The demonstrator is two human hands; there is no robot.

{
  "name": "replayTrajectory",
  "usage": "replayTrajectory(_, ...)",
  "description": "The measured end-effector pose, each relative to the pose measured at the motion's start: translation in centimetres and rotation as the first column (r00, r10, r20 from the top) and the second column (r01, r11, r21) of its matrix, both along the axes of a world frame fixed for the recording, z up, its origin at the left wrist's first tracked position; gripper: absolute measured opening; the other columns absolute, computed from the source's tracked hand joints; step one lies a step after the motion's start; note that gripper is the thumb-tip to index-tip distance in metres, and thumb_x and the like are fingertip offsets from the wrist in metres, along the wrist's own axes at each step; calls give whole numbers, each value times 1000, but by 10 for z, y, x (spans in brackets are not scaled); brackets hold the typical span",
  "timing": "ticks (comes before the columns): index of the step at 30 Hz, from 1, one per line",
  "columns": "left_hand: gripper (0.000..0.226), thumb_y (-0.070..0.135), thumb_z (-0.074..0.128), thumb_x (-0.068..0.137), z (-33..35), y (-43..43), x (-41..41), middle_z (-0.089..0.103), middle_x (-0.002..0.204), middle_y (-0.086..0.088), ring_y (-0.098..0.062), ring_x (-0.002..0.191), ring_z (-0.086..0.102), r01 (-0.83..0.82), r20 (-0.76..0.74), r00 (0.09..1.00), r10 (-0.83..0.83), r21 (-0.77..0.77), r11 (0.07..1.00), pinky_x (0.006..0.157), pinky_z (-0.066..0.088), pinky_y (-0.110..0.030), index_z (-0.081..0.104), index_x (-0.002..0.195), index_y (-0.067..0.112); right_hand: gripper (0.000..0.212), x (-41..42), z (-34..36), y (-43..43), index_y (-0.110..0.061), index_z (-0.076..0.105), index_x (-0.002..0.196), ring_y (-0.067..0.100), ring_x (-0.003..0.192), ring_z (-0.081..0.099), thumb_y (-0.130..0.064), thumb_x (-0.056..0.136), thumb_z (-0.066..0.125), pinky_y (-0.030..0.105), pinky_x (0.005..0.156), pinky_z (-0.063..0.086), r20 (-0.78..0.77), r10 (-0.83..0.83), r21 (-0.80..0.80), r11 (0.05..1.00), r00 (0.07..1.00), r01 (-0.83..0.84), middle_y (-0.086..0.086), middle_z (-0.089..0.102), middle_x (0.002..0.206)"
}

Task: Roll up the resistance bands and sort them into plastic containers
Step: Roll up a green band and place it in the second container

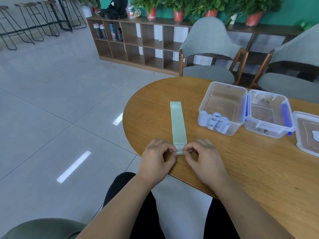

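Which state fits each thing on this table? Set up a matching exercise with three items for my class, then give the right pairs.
Things:
1. green band
2. left-hand container
3. middle container

States:
A. holds pale rolled bands
B. lies flat, near end pinched by the left hand and the right hand
C. open, no bands inside

Pairs: 1-B, 2-A, 3-C

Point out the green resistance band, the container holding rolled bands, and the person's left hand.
green resistance band [178, 125], head view, middle of its flat stretch.
container with rolled bands [227, 94], head view, bare far wall.
left hand [158, 157], head view, back of the hand.
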State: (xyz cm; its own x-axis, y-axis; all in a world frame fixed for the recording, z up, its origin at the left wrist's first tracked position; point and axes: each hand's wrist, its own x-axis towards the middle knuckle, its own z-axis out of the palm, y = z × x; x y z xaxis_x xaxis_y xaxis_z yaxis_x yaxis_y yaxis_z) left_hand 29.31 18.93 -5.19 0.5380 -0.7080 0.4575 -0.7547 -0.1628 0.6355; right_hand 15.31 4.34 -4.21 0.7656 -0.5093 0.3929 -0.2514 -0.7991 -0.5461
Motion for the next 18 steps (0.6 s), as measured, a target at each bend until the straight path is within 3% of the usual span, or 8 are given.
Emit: replayTrajectory(18,8,18,79,91,-8,-3,-2,66,97,11,-12,94,57,-29,71,997,32,-47,998,78,53,-33,81,99,20,7,0,-5,3,-25,78,93,12,98,57,-28,87,76,35,78,54,4,-18,-182,983,1000,18,-18,64,96)
